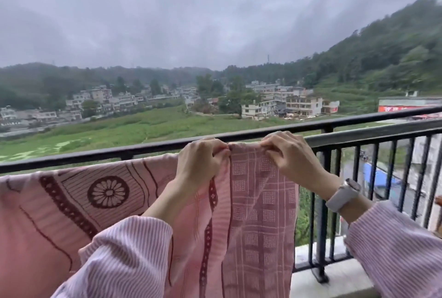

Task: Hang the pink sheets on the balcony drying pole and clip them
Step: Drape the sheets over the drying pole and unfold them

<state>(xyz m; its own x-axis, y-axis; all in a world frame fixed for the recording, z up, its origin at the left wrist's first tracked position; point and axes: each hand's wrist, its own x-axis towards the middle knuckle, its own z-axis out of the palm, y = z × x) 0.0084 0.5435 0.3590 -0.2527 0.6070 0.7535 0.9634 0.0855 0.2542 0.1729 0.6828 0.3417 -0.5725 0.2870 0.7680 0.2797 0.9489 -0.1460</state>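
The pink sheet (258,214) hangs over the top of the balcony railing (358,136), which I take to be serving as the drying pole, and its right edge falls free beside the black bars. I pinch the top fold with both hands close together: my left hand (202,157) curls its fingers into the cloth just beside my right hand (288,151), which grips the checked part, so the fabric stays bunched at the rail where a clip could bite. No clip is in view. The cloth looks thin and soft, woven in dusty pink with dark maroon bands, a wheel-like flower motif to the left and a dotted grid under my right hand. The rail is smooth dark metal with square uprights. A pale watch (344,193) sits on my right wrist above a ribbed striped sleeve (394,245).
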